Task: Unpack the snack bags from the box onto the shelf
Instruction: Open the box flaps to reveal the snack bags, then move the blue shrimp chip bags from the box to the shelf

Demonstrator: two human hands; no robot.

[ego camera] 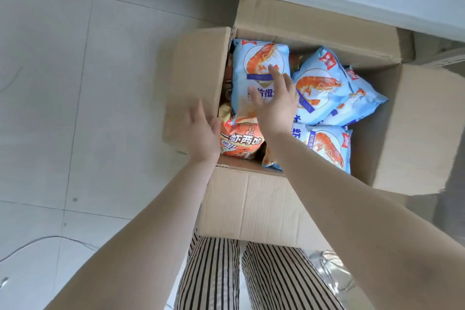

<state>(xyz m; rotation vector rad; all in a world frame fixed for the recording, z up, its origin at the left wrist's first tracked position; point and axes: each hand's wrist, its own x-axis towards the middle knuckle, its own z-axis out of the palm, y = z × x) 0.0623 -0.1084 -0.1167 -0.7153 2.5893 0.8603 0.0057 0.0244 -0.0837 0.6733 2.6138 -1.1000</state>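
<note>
— Head camera: where are the snack bags?
— I see them in the open cardboard box [251,206] on the floor, centre of frame: blue snack bags [324,88] and an orange bag [239,143] at lower left.
— And the fingers?
— My right hand [274,100] lies spread and straight on the upper-left blue bag [254,68], gripping nothing. My left hand [201,133] is open against the left flap [193,75].

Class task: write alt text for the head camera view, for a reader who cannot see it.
Seen from above, both hands reach into an open cardboard box on a tiled floor: the open right hand over a blue shrimp snack bag, the open left hand by the box's left flap. More blue bags and an orange bag fill it.
</note>
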